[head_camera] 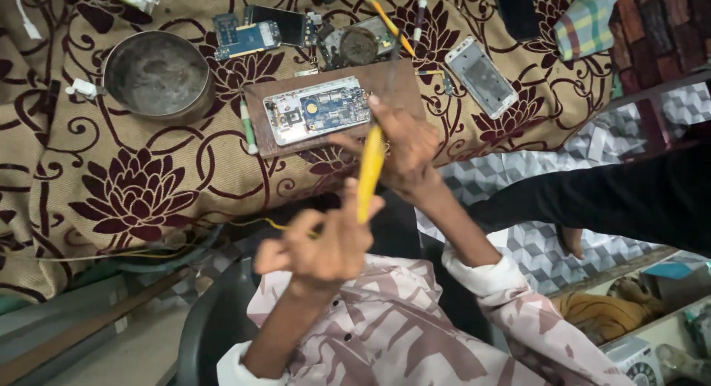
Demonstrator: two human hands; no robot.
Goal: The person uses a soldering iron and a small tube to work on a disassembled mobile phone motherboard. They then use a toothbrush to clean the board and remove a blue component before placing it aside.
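An opened phone (317, 109) with its circuit board showing lies on a brown board (400, 82) on the patterned cloth. My right hand (404, 149) hovers just below it, one fingertip touching the phone's right edge, and grips the upper part of a yellow-handled tool (370, 171). My left hand (318, 247) sits lower, its fingers closed round the tool's lower end. A thin yellow wire (275, 225) trails left from that hand. The tool's tip is hidden by my right hand.
A round metal bowl (157, 75) stands left of the board, a green-and-white pen (246, 124) beside it. Blue circuit boards (248, 37), loose phone parts (359, 44) and a white phone frame (481, 75) lie farther back. A person's black sleeve (629, 201) crosses the right side.
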